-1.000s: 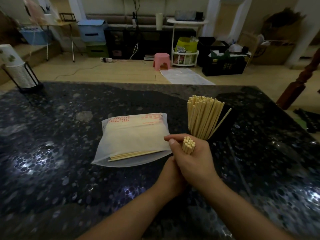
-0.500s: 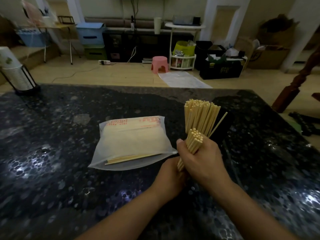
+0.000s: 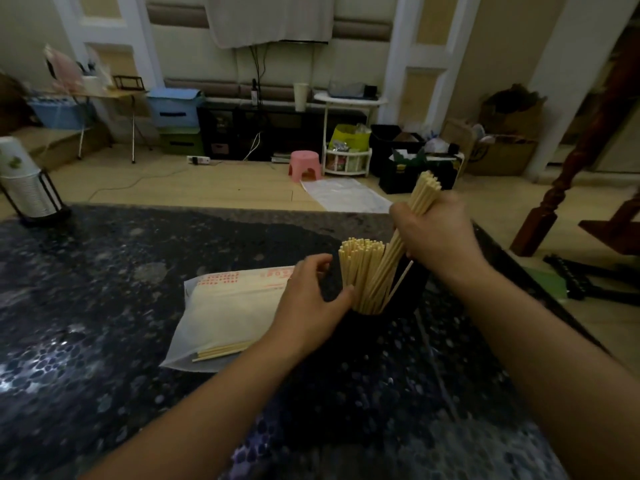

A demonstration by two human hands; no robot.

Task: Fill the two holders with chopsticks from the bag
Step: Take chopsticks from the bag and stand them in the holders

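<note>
A black holder (image 3: pixel 412 292) stands on the dark speckled table, packed with upright pale chopsticks (image 3: pixel 360 268). My right hand (image 3: pixel 436 237) grips a bundle of chopsticks (image 3: pixel 424 192) above it, their lower ends slanting down into the holder. My left hand (image 3: pixel 311 303) is wrapped around the holder's left side. Left of the holder lies the translucent plastic bag (image 3: pixel 225 306), with a few chopsticks (image 3: pixel 221 351) showing at its near end. I can make out only one holder.
A black wire stand with stacked paper cups (image 3: pixel 24 188) sits at the table's far left corner. The table's far edge (image 3: pixel 207 211) runs behind the bag. A wooden post (image 3: pixel 568 174) rises off the table's right side.
My right hand has lifted the bundle from in front of the holder up and right, tipping it into the holder. My left hand came out from under it and took hold of the holder.
</note>
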